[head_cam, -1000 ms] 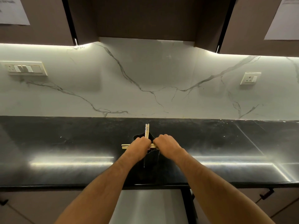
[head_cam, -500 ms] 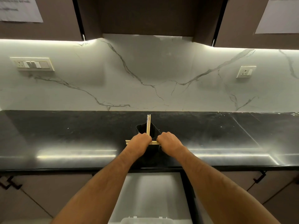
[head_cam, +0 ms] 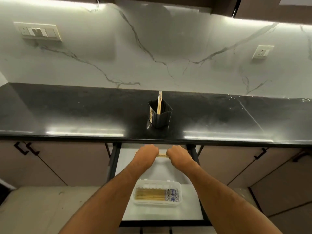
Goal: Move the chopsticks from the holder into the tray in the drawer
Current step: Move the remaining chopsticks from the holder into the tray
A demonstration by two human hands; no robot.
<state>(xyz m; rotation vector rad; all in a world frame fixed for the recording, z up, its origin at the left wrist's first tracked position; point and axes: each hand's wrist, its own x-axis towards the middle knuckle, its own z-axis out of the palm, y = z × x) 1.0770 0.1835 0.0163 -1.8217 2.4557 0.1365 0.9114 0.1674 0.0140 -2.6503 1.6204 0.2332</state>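
A black polished stone bench (head_cam: 84,114) runs under a white marble wall with grey veins (head_cam: 168,48), which carries a switch plate (head_cam: 38,31) and a socket (head_cam: 262,51). On the bench stands a black ribbed plastic holder (head_cam: 159,115) with one upright pair of pale wooden chopsticks (head_cam: 159,103) inside. Below the bench edge the open drawer (head_cam: 190,191) with a white floor holds a clear plastic tray (head_cam: 157,193) with rounded corners, where many chopsticks (head_cam: 150,194) lie flat, their blue patterned ends to the right. Half a second ago both hands were at the holder; now they are lower, over the back of the drawer. The left hand (head_cam: 147,152) and the right hand (head_cam: 178,154) are each curled round a thin horizontal bundle of held chopsticks (head_cam: 162,155). Nothing lies between the bundle and the tray.
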